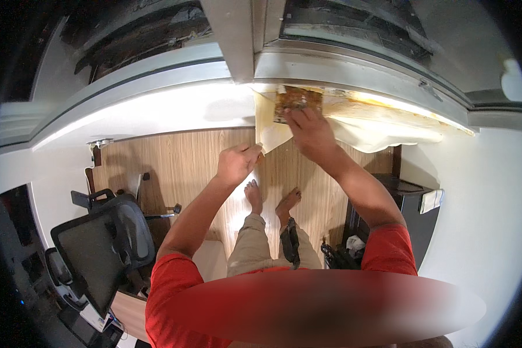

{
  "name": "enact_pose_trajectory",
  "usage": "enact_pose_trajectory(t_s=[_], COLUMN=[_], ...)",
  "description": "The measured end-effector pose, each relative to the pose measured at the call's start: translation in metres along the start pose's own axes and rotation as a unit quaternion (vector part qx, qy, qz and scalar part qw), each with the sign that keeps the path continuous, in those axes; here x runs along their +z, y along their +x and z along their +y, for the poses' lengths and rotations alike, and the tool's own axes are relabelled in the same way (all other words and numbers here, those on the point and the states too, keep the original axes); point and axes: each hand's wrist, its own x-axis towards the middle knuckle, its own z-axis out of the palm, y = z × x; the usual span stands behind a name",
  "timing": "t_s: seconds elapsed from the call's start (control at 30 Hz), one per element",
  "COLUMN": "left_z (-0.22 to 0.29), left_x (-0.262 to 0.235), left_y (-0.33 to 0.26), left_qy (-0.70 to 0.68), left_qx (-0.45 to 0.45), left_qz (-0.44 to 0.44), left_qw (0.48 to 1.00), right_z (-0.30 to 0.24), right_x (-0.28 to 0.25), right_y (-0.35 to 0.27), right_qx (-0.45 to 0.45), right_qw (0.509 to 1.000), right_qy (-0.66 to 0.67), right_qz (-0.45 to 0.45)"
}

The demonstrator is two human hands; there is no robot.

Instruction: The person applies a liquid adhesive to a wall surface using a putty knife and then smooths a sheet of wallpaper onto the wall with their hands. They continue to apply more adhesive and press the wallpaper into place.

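Below the window frame, a cream flexible sheet [268, 124] hangs from the wall and is partly loose. My left hand [239, 162] pinches its lower left corner, with the fingers closed. Over the sheet's upper part is a flat, squarish brown piece [298, 97] with dark stains; its exact kind cannot be made out. My right hand [311, 132] grips the lower edge of this piece, fingers bent over it. To the right, more of the cream sheet [368, 133] sags in folds beneath a yellow-stained strip of wall [383, 104].
A window with a pale frame [238, 40] spans the top. A black mesh office chair [93, 255] stands at left. On the right are a dark cabinet [409, 223] and a black bag-like bundle [339, 258]. My bare feet are on the wood-look floor [203, 156].
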Motion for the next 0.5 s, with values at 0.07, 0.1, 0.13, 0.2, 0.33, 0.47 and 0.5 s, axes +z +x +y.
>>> enact_pose_trajectory(t_s=[0.07, 0.1, 0.13, 0.2, 0.33, 0.47, 0.5], left_z=[0.007, 0.005, 0.003, 0.010, 0.018, 0.025, 0.027], left_x=[0.004, -0.001, -0.006, -0.006, -0.002, 0.001, 0.001], left_y=[0.005, 0.004, 0.004, 0.006, 0.008, 0.011, 0.012], left_qy=[-0.006, -0.001, 0.003, -0.004, -0.010, 0.003, 0.003], left_qx=[0.002, 0.007, 0.011, 0.018, 0.028, 0.039, 0.039], left_qz=[0.004, 0.010, 0.016, 0.024, 0.029, 0.020, 0.018], left_qw=[1.000, 1.000, 1.000, 1.000, 0.999, 0.999, 0.999], right_z=[-0.001, -0.002, -0.003, 0.004, 0.038, 0.066, 0.073], right_x=[-0.005, -0.006, -0.008, -0.012, -0.026, -0.034, -0.038], right_y=[0.003, 0.005, 0.006, -0.003, -0.047, -0.085, -0.092], right_qx=[-0.026, -0.023, -0.020, -0.011, 0.011, 0.034, 0.039], right_qw=[1.000, 1.000, 1.000, 0.999, 0.999, 0.994, 0.994], right_qy=[-0.017, -0.010, -0.003, -0.006, -0.045, -0.102, -0.099], right_qz=[0.001, -0.009, -0.020, -0.030, -0.021, 0.010, 0.011])
